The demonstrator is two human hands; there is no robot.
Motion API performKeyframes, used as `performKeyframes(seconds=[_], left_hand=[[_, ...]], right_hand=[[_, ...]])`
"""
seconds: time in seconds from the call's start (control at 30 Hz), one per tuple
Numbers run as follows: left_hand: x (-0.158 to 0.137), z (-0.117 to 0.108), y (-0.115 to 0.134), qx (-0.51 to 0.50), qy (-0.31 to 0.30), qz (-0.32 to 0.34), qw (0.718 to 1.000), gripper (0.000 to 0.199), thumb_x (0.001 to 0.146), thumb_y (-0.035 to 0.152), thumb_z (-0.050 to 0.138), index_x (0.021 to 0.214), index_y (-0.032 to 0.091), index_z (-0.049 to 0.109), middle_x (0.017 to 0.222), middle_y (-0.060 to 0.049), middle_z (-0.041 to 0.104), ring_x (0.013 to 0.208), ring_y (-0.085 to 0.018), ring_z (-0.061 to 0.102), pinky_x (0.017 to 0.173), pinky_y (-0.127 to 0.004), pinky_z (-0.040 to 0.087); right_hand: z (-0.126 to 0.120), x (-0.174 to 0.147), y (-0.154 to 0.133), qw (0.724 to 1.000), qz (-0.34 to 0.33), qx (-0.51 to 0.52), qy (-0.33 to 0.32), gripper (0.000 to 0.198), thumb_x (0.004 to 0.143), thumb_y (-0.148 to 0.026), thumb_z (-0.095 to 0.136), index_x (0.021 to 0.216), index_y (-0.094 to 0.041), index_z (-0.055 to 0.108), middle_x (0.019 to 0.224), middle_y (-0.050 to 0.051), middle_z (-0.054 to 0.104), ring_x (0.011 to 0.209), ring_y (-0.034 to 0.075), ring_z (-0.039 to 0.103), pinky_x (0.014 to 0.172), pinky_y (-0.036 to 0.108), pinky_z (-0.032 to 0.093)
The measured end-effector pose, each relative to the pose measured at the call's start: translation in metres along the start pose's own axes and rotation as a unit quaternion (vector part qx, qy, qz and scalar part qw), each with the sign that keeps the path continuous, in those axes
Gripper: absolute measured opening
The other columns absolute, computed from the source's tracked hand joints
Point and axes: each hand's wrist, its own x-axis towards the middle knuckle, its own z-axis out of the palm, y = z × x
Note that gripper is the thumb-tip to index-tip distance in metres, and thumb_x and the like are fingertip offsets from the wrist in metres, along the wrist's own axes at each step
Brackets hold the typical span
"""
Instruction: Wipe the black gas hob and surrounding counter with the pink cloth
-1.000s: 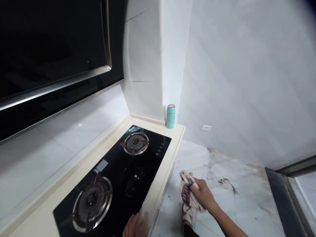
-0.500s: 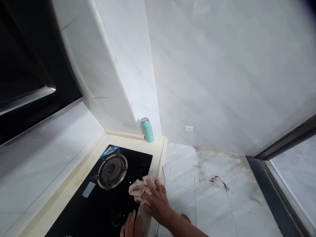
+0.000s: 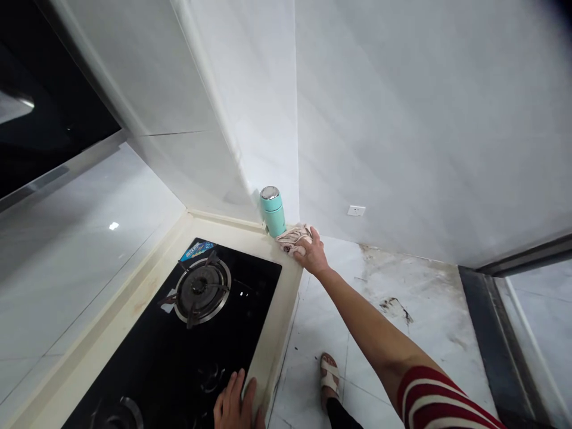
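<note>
A crumpled pale pink cloth point(image 3: 295, 237) is gripped in my right hand point(image 3: 313, 253), pressed on the far right corner of the cream countertop point(image 3: 286, 283). Right beside the cloth stands a mint-green thermos point(image 3: 273, 213) with a silver lid, upright against the wall. My left hand point(image 3: 236, 402) rests flat with fingers stretched at the front edge of the black glass gas stove point(image 3: 241, 310), holding nothing. The stove's round burner point(image 3: 202, 288) lies to the left, beyond that hand. A dark control knob point(image 3: 211, 376) is close to my left fingertips.
A black range hood point(image 3: 53, 89) overhangs the left side. A second burner point(image 3: 118, 414) is partly cut off at the bottom. Below the counter edge, the tiled floor point(image 3: 361, 357) has brown stains, and a sandalled foot point(image 3: 329, 375) stands there. A wall socket point(image 3: 356, 211) sits low on the wall.
My right hand has carried the cloth from the stove's front right edge away to the counter's far corner, beside the thermos. My left hand stays near the stove edge. The view has shifted slightly.
</note>
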Motion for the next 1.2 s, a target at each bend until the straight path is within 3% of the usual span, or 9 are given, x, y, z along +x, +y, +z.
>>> performKeyframes(seconds=[0.17, 0.4, 0.6, 0.73, 0.83, 0.93, 1.07, 1.13, 1.2], left_hand=[[0.003, -0.005, -0.004, 0.007, -0.009, 0.023, 1.0, 0.042, 0.091, 0.033, 0.053, 0.132, 0.027, 0.062, 0.142, -0.009, 0.06, 0.133, -0.027, 0.051, 0.102, -0.042, 0.038], [0.014, -0.015, -0.004, -0.057, 0.017, 0.019, 0.998, 0.037, 0.094, 0.025, 0.05, 0.129, 0.023, 0.063, 0.141, -0.009, 0.059, 0.134, -0.025, 0.05, 0.103, -0.041, 0.04], [0.006, -0.009, -0.011, -0.245, 0.098, -0.086, 0.961, 0.033, 0.098, 0.033, 0.038, 0.106, 0.018, 0.067, 0.116, -0.011, 0.068, 0.111, -0.023, 0.064, 0.095, -0.042, 0.053], [-0.013, -0.025, -0.002, -0.399, 0.075, -0.219, 0.887, 0.04, 0.097, 0.049, 0.041, 0.114, 0.019, 0.061, 0.114, -0.012, 0.068, 0.106, -0.024, 0.067, 0.09, -0.039, 0.057], [-0.019, -0.059, 0.008, -0.474, 0.039, -0.323, 0.818, 0.052, 0.098, 0.056, 0.038, 0.133, 0.02, 0.051, 0.128, -0.014, 0.064, 0.112, -0.024, 0.066, 0.088, -0.036, 0.058], [-0.003, -0.099, 0.008, -0.497, 0.044, -0.353, 0.792, 0.058, 0.1, 0.057, 0.03, 0.146, 0.024, 0.04, 0.145, -0.014, 0.053, 0.124, -0.025, 0.061, 0.094, -0.037, 0.057], [0.023, -0.119, -0.008, -0.46, 0.057, -0.333, 0.821, 0.066, 0.095, 0.059, 0.043, 0.15, 0.023, 0.037, 0.149, -0.015, 0.047, 0.134, -0.028, 0.052, 0.107, -0.044, 0.049], [0.025, -0.108, -0.015, -0.426, 0.04, -0.315, 0.847, 0.069, 0.092, 0.06, 0.047, 0.148, 0.02, 0.041, 0.15, -0.017, 0.046, 0.139, -0.03, 0.048, 0.113, -0.048, 0.043], [0.023, -0.089, -0.017, -0.384, 0.015, -0.281, 0.879, 0.069, 0.09, 0.06, 0.048, 0.144, 0.018, 0.046, 0.151, -0.019, 0.045, 0.143, -0.033, 0.042, 0.118, -0.053, 0.036]], right_hand=[[0.017, -0.07, -0.028, 1.0, -0.016, -0.017, 0.013, 0.026, 0.08, -0.025, 0.065, 0.105, -0.018, 0.07, 0.163, 0.015, 0.014, 0.144, 0.041, 0.027, 0.111, 0.054, 0.032], [0.048, -0.257, -0.093, 0.994, -0.077, 0.072, 0.008, 0.024, 0.08, -0.018, 0.06, 0.103, -0.021, 0.066, 0.167, 0.007, 0.003, 0.143, 0.039, 0.027, 0.113, 0.057, 0.032], [0.057, -0.374, -0.116, 0.974, -0.085, 0.197, -0.075, 0.026, 0.076, -0.02, 0.063, 0.102, -0.023, 0.066, 0.164, 0.01, 0.018, 0.145, 0.039, 0.031, 0.113, 0.057, 0.035], [0.037, -0.387, -0.127, 0.937, -0.029, 0.336, -0.094, 0.019, 0.078, -0.03, 0.065, 0.095, -0.023, 0.065, 0.15, 0.01, 0.041, 0.145, 0.033, 0.034, 0.113, 0.048, 0.039], [0.01, -0.37, -0.148, 0.884, 0.001, 0.456, -0.099, 0.02, 0.085, -0.04, 0.06, 0.097, -0.024, 0.064, 0.139, 0.008, 0.051, 0.135, 0.028, 0.047, 0.111, 0.044, 0.041], [-0.003, -0.344, -0.17, 0.841, -0.005, 0.522, -0.142, 0.033, 0.092, -0.046, 0.049, 0.115, -0.026, 0.062, 0.137, 0.006, 0.055, 0.125, 0.024, 0.055, 0.108, 0.043, 0.044], [0.007, -0.325, -0.158, 0.92, -0.048, 0.368, -0.125, 0.055, 0.088, -0.052, 0.054, 0.136, -0.026, 0.056, 0.146, 0.01, 0.053, 0.139, 0.03, 0.044, 0.115, 0.051, 0.037], [0.014, -0.333, -0.13, 0.952, -0.051, 0.284, -0.098, 0.061, 0.084, -0.051, 0.056, 0.139, -0.024, 0.056, 0.149, 0.014, 0.051, 0.144, 0.032, 0.038, 0.117, 0.054, 0.034], [0.015, -0.354, -0.091, 0.964, -0.023, 0.242, -0.107, 0.06, 0.085, -0.046, 0.051, 0.14, -0.023, 0.055, 0.144, 0.014, 0.056, 0.137, 0.03, 0.049, 0.114, 0.052, 0.04]])
